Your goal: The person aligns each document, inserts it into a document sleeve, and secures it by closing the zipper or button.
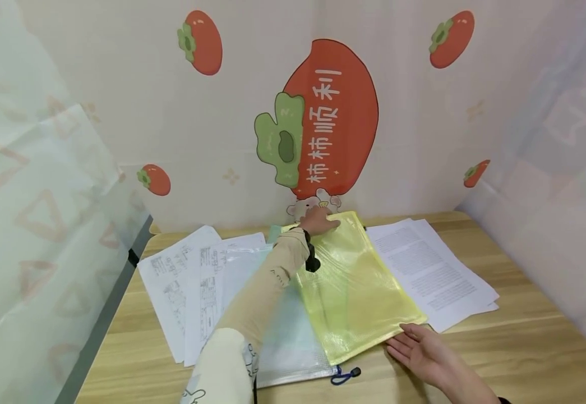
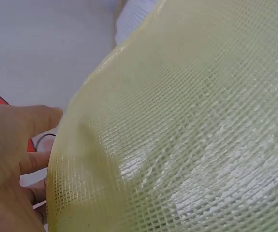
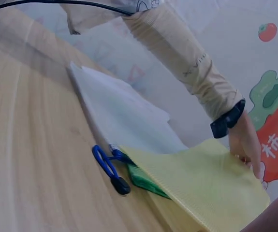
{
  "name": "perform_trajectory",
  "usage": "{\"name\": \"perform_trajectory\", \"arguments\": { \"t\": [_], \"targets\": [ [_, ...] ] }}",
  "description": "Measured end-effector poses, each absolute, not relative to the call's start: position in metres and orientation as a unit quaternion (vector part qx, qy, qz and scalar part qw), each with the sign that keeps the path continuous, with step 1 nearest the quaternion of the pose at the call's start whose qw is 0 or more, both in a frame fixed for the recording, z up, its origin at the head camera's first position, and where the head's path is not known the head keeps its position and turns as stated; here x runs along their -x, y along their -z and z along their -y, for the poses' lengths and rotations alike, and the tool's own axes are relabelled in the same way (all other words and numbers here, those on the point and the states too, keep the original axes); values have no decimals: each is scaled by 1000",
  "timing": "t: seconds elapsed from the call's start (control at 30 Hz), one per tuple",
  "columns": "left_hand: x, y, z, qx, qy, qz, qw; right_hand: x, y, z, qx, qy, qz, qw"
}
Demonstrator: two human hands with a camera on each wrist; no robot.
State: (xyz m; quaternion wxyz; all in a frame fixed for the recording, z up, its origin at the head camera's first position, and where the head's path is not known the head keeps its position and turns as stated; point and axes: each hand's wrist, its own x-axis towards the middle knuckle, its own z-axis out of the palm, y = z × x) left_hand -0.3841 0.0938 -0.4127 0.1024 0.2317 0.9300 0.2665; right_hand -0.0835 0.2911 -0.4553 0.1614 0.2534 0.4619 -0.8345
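A yellow mesh document pouch [image 1: 358,286] lies at a slant in the head view, its surface slightly raised and wrinkled. My left hand [image 1: 317,220] pinches its far edge near the upper left corner; some fingers pass behind the edge in the left wrist view. At the near right corner, my right hand [image 1: 431,356] holds the edge with the palm turned up and fingers partly underneath. Below the yellow pouch lies a pale blue mesh pouch [image 1: 293,348], partly hidden by my left sleeve. A green item [image 3: 148,182] peeks out under the yellow pouch in the right wrist view.
Printed sheets [image 1: 426,269] lie on the right, and more papers [image 1: 187,292] on the left. A blue cord loop [image 1: 343,375] with a black end sticks out at the near edge of the pale pouch. A persimmon-printed curtain [image 1: 409,140] borders the wooden table [image 1: 535,342].
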Motion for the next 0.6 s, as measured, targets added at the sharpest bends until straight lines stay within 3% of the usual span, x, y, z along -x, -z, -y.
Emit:
{"name": "perform_trajectory", "arguments": {
  "t": [0.23, 0.33, 0.5, 0.6],
  "targets": [
    [360, 374, -47, -182, -490, -850, 72, 107, 420, -309, -205, 796, -558, 115],
    [349, 362, -18, -160, -593, -787, 50, 123, 397, -314, -161, 756, -633, 46],
    [320, 347, 38, -168, -679, -714, 29, 154, 364, -316, -15, 706, -699, -110],
    [299, 344, 69, -167, -696, -698, 26, 173, 352, -313, 59, 673, -721, -153]
  ]
}}
